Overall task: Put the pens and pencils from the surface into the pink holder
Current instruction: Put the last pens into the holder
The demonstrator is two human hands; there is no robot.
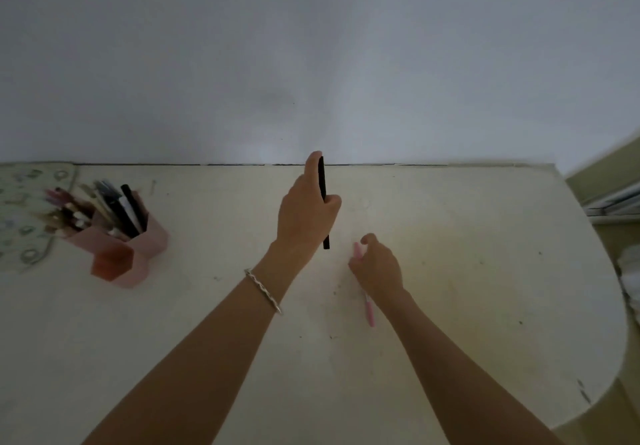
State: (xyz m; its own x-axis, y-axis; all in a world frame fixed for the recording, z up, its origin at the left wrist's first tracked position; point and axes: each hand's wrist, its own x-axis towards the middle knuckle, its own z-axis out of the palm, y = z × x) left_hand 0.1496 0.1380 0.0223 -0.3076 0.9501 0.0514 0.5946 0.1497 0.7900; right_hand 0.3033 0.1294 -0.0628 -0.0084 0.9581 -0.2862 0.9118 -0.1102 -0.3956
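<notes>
Left hand [304, 212] is up over the middle of the table [467, 288], fingers and thumb wrapped round a black pen [322, 177]. The pen stands nearly upright, its top poking out above the fingertips against the wall [311, 63] and its lower end showing below the palm. A silver bracelet [264, 291] sits on that wrist.

Right hand [379, 269] is low, just beside the left and nearer the camera, fingers curled over a pink pen [370, 313]. One end of it peeks out by the fingertips, the other trails back under the wrist. Whether this pen has left the table I cannot tell.

Over on the far left stands the pink holder [138, 254], well apart from both hands and already crowded with pens [117, 209] leaning at angles. Its far side sits against a patterned cloth [20, 209] at the table's left edge.
</notes>
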